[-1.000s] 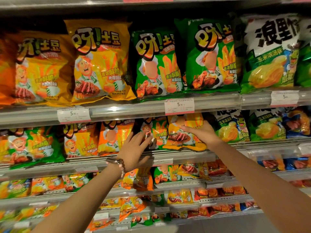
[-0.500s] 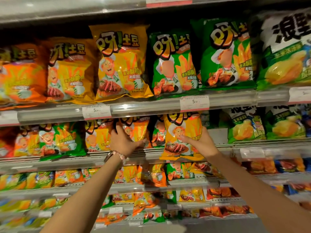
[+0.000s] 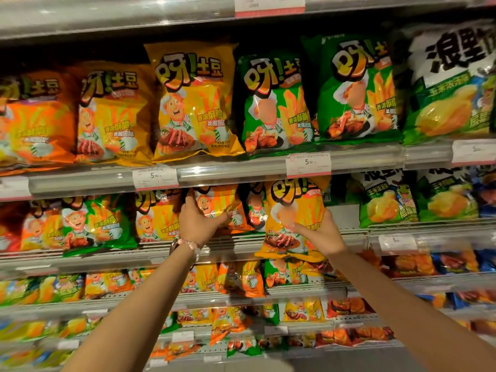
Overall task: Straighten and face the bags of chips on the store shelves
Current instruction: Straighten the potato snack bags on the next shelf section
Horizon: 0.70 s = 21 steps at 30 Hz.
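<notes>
Second shelf from the top, chip section.

Right hand (image 3: 320, 232): grip closed on the glossy yellow-orange chip bag with the steak picture (image 3: 292, 218), thumb across its front, fingers behind its right edge. A second ago this bag sat low against the shelf lip, top hidden; now it stands lifted and upright, logo showing just under the white price label (image 3: 308, 164), bottom seam hanging over the grey metal shelf edge (image 3: 230, 248). Face is square to the aisle.

Left hand (image 3: 200, 224), pink bead bracelet (image 3: 188, 244) on the wrist: a second ago open and reaching; now its grip is curled round the lower left of the smaller orange chip bag with the chef cartoon (image 3: 217, 205), just left of the yellow one. That bag leans slightly.

A narrow green chip bag (image 3: 253, 208) is squeezed between the two, mostly hidden.

Judgement: the yellow bag is faced but not yet seated; it needs setting back behind the lip. The orange bag is next. The gap right of the yellow bag, bare white back panel (image 3: 341, 218), suggests the row may want spreading.
</notes>
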Tool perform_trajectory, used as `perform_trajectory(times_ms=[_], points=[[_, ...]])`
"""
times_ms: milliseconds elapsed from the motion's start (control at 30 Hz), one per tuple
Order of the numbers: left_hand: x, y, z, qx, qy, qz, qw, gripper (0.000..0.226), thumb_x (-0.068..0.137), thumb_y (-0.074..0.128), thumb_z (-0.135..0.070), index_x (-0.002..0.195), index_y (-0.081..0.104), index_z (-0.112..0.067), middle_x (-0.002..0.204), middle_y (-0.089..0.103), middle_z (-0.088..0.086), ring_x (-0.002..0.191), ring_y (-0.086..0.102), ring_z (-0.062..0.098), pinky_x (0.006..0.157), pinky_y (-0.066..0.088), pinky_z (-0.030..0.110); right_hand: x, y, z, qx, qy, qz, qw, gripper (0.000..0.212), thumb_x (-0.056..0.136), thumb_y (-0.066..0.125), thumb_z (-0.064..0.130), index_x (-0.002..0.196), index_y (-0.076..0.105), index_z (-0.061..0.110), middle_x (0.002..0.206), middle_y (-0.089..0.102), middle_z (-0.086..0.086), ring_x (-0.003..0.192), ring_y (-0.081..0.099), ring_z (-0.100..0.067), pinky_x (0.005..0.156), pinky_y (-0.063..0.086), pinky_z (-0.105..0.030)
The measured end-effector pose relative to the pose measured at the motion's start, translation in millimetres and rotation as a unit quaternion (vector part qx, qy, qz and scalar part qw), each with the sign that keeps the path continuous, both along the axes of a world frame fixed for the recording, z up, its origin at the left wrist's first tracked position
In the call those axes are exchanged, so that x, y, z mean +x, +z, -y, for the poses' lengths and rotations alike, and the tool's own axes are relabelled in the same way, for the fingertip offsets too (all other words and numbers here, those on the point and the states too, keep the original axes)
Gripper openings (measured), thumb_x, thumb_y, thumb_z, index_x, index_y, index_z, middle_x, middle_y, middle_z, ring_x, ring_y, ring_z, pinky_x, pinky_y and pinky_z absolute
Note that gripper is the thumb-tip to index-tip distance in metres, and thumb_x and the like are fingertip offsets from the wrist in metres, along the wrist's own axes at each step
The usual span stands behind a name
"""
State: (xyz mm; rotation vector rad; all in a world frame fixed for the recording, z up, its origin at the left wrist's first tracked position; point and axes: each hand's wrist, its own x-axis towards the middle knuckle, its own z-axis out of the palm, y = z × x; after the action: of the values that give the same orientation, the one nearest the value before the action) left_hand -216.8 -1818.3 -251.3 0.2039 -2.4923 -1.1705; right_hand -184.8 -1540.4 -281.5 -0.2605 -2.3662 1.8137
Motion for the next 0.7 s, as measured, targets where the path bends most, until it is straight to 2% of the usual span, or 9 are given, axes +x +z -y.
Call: perform_trajectory(times_ms=[67, 167, 267, 433, 633, 667, 700], points=[[2, 1, -1, 0.018, -0.012, 0.003, 1.0, 0.091, 0.055, 0.088, -0.046, 0.123, 0.043, -0.004, 0.117, 0.055, 0.014, 0.105, 0.055, 0.033, 0.083, 0.051, 0.046, 0, -1, 0, 0.003, 0.0, 0.002, 1.0, 0.082, 0.067, 0.085, 0.034, 0.131, 0.038, 0.014, 0.119, 0.058, -0.003, 0.11, 0.056, -0.021, 0.094, 0.046, -0.037], [9, 1, 3, 0.05, -0.031, 0.027, 0.998, 0.116, 0.057, 0.087, -0.047, 0.146, 0.025, -0.009, 0.144, 0.041, 0.011, 0.129, 0.042, 0.029, 0.1, 0.044, 0.042, 0, -1, 1, 0.004, 0.002, 0.001, 1.0, 0.082, 0.066, 0.085, 0.036, 0.129, 0.038, 0.014, 0.12, 0.059, -0.005, 0.112, 0.057, -0.023, 0.098, 0.047, -0.045], [23, -2, 14, 0.066, -0.057, 0.029, 0.996, 0.119, 0.057, 0.087, -0.047, 0.15, 0.019, -0.015, 0.152, 0.032, 0.005, 0.136, 0.034, 0.022, 0.101, 0.037, 0.034, 0, 2, 5, 0.004, 0.009, -0.007, 1.0, 0.083, 0.063, 0.085, 0.042, 0.128, 0.04, 0.016, 0.12, 0.06, -0.003, 0.111, 0.058, -0.022, 0.098, 0.047, -0.047], [47, 3, 42, 0.04, -0.081, 0.021, 0.996, 0.116, 0.057, 0.088, -0.042, 0.149, 0.022, -0.019, 0.149, 0.036, 0.002, 0.128, 0.038, 0.014, 0.094, 0.034, 0.025, -2, 12, 32, 0.011, 0.053, -0.016, 0.998, 0.082, 0.06, 0.087, 0.041, 0.128, 0.045, 0.02, 0.116, 0.062, 0.001, 0.108, 0.06, -0.019, 0.093, 0.051, -0.042], [72, 14, 91, 0.039, -0.076, 0.031, 0.996, 0.12, 0.05, 0.087, -0.047, 0.148, 0.023, -0.023, 0.143, 0.042, 0.002, 0.124, 0.044, 0.016, 0.097, 0.04, 0.03, -13, 26, 80, 0.042, 0.044, -0.037, 0.997, 0.081, 0.062, 0.086, 0.04, 0.128, 0.044, 0.018, 0.118, 0.061, -0.004, 0.108, 0.059, -0.024, 0.094, 0.049, -0.046], [75, 16, 99, 0.042, -0.079, 0.034, 0.995, 0.117, 0.05, 0.088, -0.044, 0.147, 0.025, -0.023, 0.138, 0.046, -0.001, 0.121, 0.048, 0.012, 0.096, 0.043, 0.028, -15, 29, 88, 0.045, 0.04, -0.038, 0.997, 0.082, 0.063, 0.086, 0.04, 0.128, 0.043, 0.018, 0.118, 0.06, -0.005, 0.108, 0.058, -0.025, 0.093, 0.049, -0.045], [77, 18, 106, 0.046, -0.084, 0.031, 0.995, 0.111, 0.051, 0.088, -0.041, 0.144, 0.029, -0.024, 0.13, 0.05, -0.007, 0.113, 0.052, 0.001, 0.09, 0.046, 0.02, -18, 31, 97, 0.049, 0.038, -0.041, 0.997, 0.082, 0.063, 0.086, 0.04, 0.128, 0.042, 0.017, 0.118, 0.059, -0.006, 0.108, 0.058, -0.026, 0.093, 0.049, -0.045]])
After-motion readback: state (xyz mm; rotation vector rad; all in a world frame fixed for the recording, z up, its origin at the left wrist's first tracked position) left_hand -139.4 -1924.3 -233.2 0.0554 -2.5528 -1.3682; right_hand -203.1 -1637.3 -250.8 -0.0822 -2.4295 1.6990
